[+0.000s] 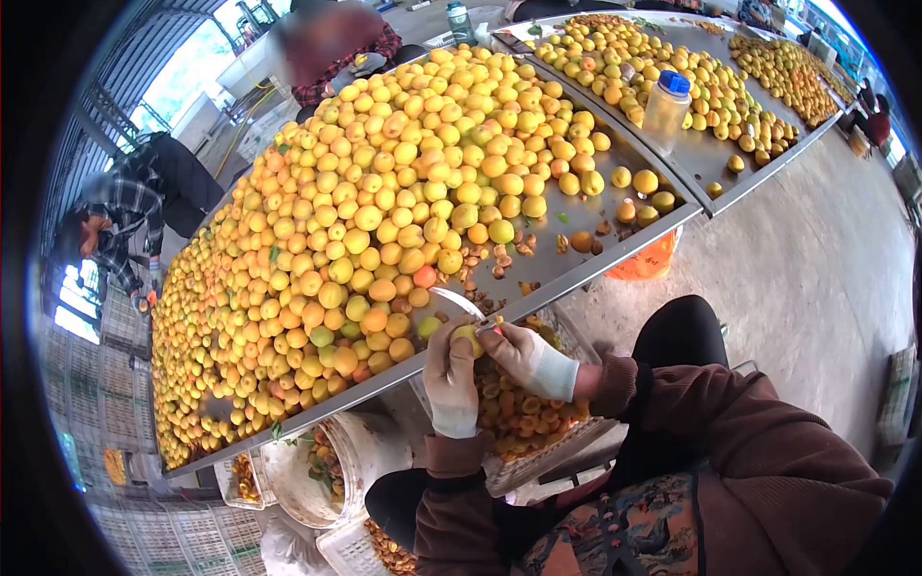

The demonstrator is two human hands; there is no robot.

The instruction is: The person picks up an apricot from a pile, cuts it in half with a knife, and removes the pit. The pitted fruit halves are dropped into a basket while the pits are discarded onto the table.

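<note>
Both my hands wear pale gloves and meet at the near edge of the metal table. My left hand is closed around a yellow-green fruit. Fingers of my right hand grip a knife, whose curved blade points up and left over the table, close to the held fruit. A large heap of yellow and orange fruit covers the table beyond my hands. Beneath them is a crate holding halved fruit.
A white bucket with leaves and scraps stands below the table edge. An orange bucket is under the table. A blue-capped bottle stands among fruit. Co-workers are at the left and far side.
</note>
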